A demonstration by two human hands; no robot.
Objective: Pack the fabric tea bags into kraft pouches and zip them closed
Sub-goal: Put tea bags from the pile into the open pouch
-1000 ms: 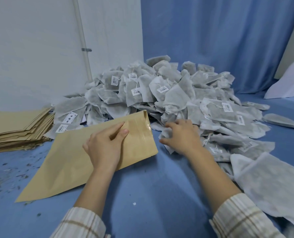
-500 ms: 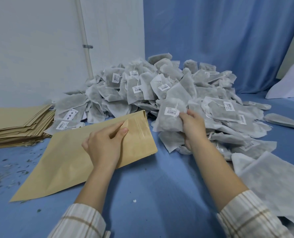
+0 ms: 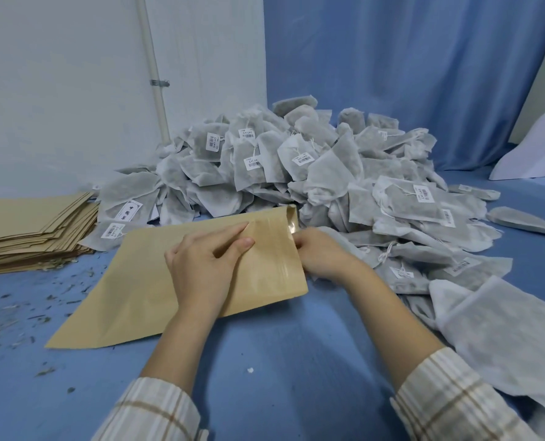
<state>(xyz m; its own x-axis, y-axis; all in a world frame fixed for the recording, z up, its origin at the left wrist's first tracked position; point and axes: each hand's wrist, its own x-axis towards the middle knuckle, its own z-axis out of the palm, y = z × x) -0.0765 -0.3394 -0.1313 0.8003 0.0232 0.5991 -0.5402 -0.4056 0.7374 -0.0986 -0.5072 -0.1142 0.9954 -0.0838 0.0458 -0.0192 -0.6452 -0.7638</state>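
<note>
Head view: half a second back the right hand [image 3: 320, 254] held a fabric tea bag [image 3: 339, 238] up over the heap [image 3: 296, 173]; it has now dropped to the open mouth of the kraft pouch [image 3: 182, 281] lying flat on the blue worktop [image 3: 280, 361]. Judgement: insertion is starting, zip not yet done. Right fingers curl at the pouch mouth, apparently on the bag, which is mostly hidden. Left hand [image 3: 204, 268] rests on the pouch, fingers nearly straight, thumb pressing the upper face. Spare pouches [image 3: 32, 227] stacked far left.
</note>
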